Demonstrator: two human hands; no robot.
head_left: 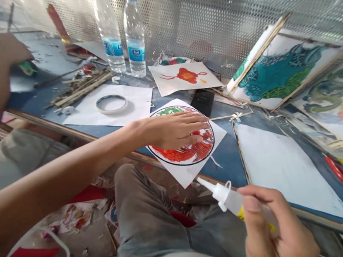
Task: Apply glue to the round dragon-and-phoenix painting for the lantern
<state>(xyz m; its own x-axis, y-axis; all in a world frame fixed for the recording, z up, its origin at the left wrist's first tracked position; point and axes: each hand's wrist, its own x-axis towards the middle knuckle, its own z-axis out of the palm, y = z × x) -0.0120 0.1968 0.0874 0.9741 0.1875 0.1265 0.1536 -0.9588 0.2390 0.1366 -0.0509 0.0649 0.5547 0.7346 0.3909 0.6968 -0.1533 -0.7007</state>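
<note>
At the near edge of the blue table (229, 150), the round red-and-green picture (178, 157) lies beneath the left hand (172, 131), which rests flat with fingers extended, grasping nothing. The right hand (274, 226) grips a small white-nozzled bottle (231, 199) between thumb and fingers, its tip pointing toward the picture's near corner. The paper looks light and bendable, likely to slide or crease; its outer margins seem the best hold. The bottle appears light and squeezable, best held round its body. That corner juts past the table edge, over the lap. A tape roll (97, 107) sits on white paper (84, 114) to the left; a dark flat object (203, 103) lies just beyond, and a stick-edged sheet (289, 168) to the right.
</note>
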